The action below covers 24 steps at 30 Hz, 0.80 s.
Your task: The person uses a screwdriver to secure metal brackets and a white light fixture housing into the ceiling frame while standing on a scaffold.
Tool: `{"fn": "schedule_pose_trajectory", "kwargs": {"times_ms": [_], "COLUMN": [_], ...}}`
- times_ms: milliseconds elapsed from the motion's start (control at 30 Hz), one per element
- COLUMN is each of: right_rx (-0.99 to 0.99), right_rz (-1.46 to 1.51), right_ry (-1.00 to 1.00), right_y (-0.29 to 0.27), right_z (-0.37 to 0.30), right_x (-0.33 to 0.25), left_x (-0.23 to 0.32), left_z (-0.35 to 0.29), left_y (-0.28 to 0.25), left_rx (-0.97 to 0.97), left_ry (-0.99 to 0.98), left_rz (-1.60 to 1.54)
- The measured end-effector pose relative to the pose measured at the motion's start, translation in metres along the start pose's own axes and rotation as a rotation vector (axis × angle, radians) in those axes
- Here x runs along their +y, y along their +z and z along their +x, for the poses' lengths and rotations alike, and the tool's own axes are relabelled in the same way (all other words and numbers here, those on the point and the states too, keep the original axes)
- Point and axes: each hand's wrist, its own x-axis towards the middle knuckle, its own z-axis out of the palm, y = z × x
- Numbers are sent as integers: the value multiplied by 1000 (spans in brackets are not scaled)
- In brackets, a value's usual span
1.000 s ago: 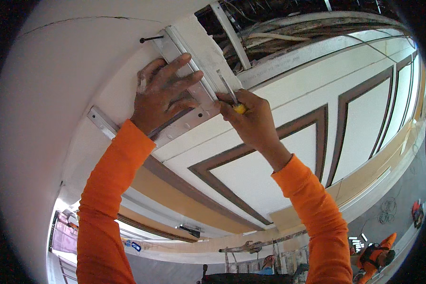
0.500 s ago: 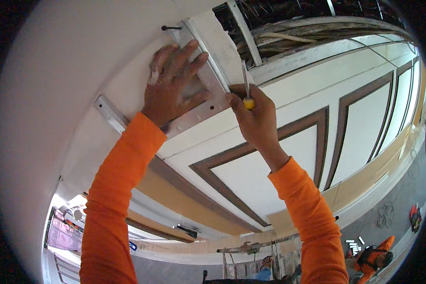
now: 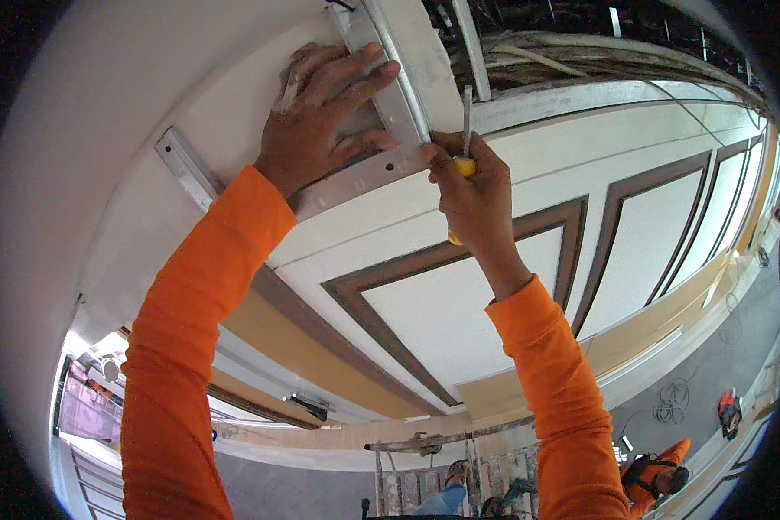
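My left hand [image 3: 314,117] lies spread, fingers apart, against a pale metal frame [image 3: 353,181] set in the white ceiling surface. A dark hole shows near the frame's corner. Along one side of the frame runs a shiny metal strip [image 3: 405,80]. At that corner my right hand [image 3: 479,192] pinches the strip's end between thumb and forefinger. The same hand keeps a screwdriver [image 3: 465,165] in its curled fingers; its yellow handle shows above and below the fist, and its shaft points up. What lies under my left palm is hidden.
A metal bracket [image 3: 188,169] projects left of my left wrist. Cables [image 3: 572,59] run through the dark ceiling opening at upper right. White panels with brown molding [image 3: 459,277] line the wall. Far below are a slatted platform [image 3: 403,485], a person in orange [image 3: 654,477] and coiled wire [image 3: 670,403].
The view has shifted, so the frame and both hands sit higher in it. My right hand has turned slightly, and more of the yellow handle shows. Both hands stay at the frame.
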Motion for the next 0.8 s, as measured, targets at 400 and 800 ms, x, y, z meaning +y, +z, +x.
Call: {"fn": "schedule_pose_trajectory", "kwargs": {"times_ms": [400, 800], "right_rx": [16, 26], "right_rz": [-58, 66], "right_ry": [-111, -55], "right_y": [-3, 3], "right_z": [4, 1], "right_x": [10, 16], "left_x": [-29, -29], "left_z": [30, 25], "left_y": [-13, -10], "left_rx": [-276, -152], "left_ry": [159, 203], "left_rz": [190, 263]}}
